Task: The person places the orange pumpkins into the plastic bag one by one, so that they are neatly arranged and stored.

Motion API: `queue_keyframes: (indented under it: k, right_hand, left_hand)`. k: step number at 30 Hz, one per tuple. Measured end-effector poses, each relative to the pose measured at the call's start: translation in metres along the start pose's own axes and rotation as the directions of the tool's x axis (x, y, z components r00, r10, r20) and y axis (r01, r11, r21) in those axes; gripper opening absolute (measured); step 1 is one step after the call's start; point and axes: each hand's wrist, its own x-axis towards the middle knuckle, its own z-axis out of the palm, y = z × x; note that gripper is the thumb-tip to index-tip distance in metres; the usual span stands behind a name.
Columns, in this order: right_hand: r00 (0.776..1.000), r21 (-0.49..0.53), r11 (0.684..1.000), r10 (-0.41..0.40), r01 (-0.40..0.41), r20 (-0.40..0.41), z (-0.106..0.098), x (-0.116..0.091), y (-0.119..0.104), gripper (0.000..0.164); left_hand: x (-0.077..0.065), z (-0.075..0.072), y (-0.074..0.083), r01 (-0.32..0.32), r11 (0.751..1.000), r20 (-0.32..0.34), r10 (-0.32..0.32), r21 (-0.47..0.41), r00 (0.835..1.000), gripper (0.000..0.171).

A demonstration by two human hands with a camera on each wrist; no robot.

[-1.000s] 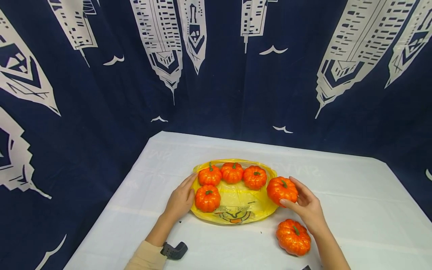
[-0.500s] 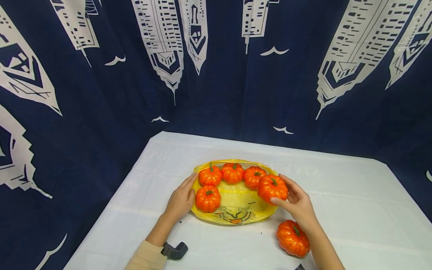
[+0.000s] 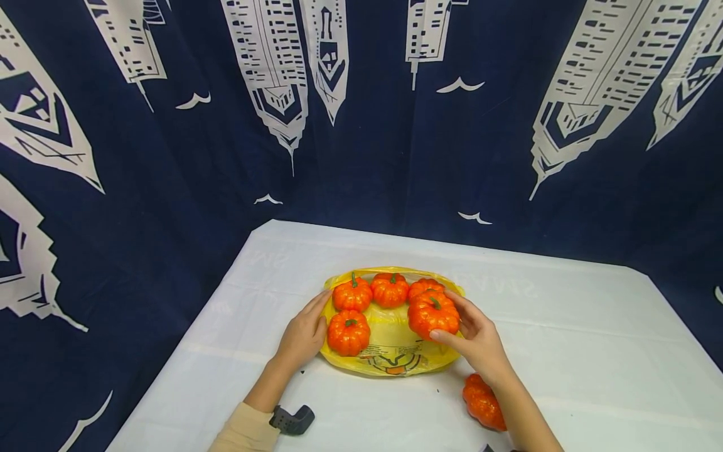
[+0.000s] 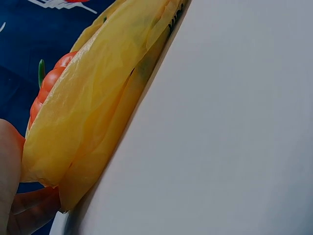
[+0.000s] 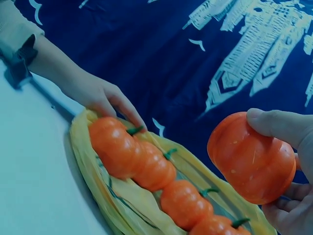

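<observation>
My right hand point(image 3: 479, 342) holds a small orange pumpkin point(image 3: 433, 314) with a green stem, thumb on the near side and fingers round the far side. In the right wrist view that pumpkin point(image 5: 252, 159) shows its ribbed side, raised above the yellow plastic bag point(image 3: 390, 345). The bag lies spread in an oval. Along its left rim rests my left hand point(image 3: 304, 334), fingers extended against the plastic. Several pumpkins sit inside: one at front left point(image 3: 348, 333), one behind it point(image 3: 353, 293), one at back middle point(image 3: 390, 290), and one at back right, partly hidden by the held pumpkin.
Another orange pumpkin point(image 3: 481, 403) lies on the white table point(image 3: 610, 351) in front of the bag's right end, partly covered by my right forearm. A dark wrist strap point(image 3: 292, 419) is on my left wrist. A navy patterned cloth point(image 3: 373, 163) hangs behind the table.
The right hand has carried its pumpkin leftward, from the bag's right edge to over its right part. It now overlaps the back-right pumpkin. My left hand has stayed at the rim.
</observation>
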Motion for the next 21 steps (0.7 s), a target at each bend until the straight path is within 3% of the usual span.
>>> queue_keyframes:
  k: [21]
  right_hand:
    - [0.999, 0.054, 0.998, 0.044, -0.044, 0.016, 0.043, 0.010, 0.003, 0.076]
  left_hand:
    - [0.000, 0.000, 0.000, 0.000, 1.000, 0.002, 0.000, 0.003, 1.000, 0.051]
